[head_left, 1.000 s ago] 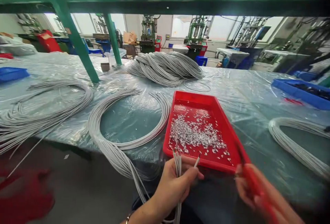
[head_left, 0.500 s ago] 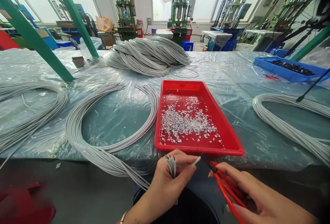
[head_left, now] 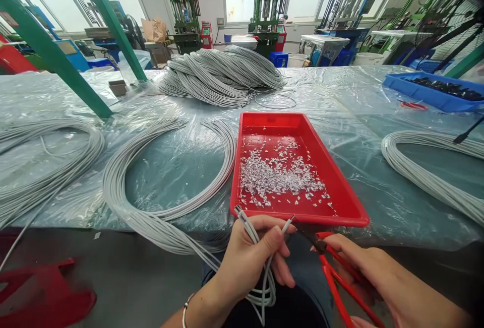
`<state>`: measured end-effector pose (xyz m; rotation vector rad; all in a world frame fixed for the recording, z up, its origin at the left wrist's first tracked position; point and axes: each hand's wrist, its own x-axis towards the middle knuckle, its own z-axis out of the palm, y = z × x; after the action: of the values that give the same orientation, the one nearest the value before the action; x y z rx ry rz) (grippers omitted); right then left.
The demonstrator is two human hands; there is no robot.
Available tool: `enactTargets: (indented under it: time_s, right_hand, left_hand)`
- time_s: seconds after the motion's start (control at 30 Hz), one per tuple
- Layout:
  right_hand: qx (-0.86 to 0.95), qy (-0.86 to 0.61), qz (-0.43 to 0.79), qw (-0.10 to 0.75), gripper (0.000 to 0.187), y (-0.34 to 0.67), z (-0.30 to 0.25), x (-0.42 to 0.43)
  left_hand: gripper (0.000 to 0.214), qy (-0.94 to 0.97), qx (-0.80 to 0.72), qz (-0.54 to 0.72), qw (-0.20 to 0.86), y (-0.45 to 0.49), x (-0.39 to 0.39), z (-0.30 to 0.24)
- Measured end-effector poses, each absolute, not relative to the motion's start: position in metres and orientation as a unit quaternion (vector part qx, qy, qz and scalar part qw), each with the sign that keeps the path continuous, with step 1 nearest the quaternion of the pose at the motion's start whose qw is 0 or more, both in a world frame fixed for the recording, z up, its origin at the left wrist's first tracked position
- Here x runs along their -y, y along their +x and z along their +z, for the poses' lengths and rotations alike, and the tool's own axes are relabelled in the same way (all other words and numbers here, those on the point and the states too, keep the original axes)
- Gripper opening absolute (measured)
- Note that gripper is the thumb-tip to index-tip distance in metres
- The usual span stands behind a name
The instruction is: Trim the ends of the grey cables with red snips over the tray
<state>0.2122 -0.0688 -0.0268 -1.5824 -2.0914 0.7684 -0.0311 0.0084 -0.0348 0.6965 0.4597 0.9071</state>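
My left hand [head_left: 251, 257] is closed round a small bunch of grey cables [head_left: 260, 287], with one cable end [head_left: 286, 226] pinched out between thumb and forefinger. My right hand [head_left: 378, 277] grips red-handled scissors [head_left: 336, 277], whose dark blades [head_left: 304, 232] touch that cable end just below the near rim of the red tray [head_left: 351, 207]. The tray holds several small silvery wire clippings [head_left: 280, 177]. Both hands hover in front of the table's near edge.
Loops of grey cable [head_left: 151, 217] hang over the plastic-covered table [head_left: 181, 161], with more at the left [head_left: 45, 182], right [head_left: 423, 177] and a pile at the back [head_left: 223, 76]. A blue tray [head_left: 427, 91] stands far right, green frame posts [head_left: 53, 61] left, a red stool [head_left: 49, 298] below.
The right hand has brought the scissors in from the right until the blades meet the cable end held by the left hand. The view has tilted down slightly.
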Motion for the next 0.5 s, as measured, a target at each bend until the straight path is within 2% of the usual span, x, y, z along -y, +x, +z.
enactTargets:
  time_s: [0.17, 0.37, 0.5]
  right_hand:
    - [0.781, -0.564, 0.21, 0.168, 0.068, 0.204, -0.02, 0.069]
    - [0.793, -0.561, 0.17, 0.163, 0.073, 0.204, -0.028, 0.074]
    - [0.796, -0.553, 0.178, 0.171, 0.072, 0.204, -0.024, 0.069]
  left_hand:
    - [0.035, 0.332, -0.222, 0.42, 0.815, -0.033, -0.003, -0.034]
    - [0.042, 0.359, -0.273, 0.404, 0.796, -0.033, 0.004, -0.026]
    - [0.031, 0.352, -0.237, 0.408, 0.808, -0.035, 0.001, -0.029]
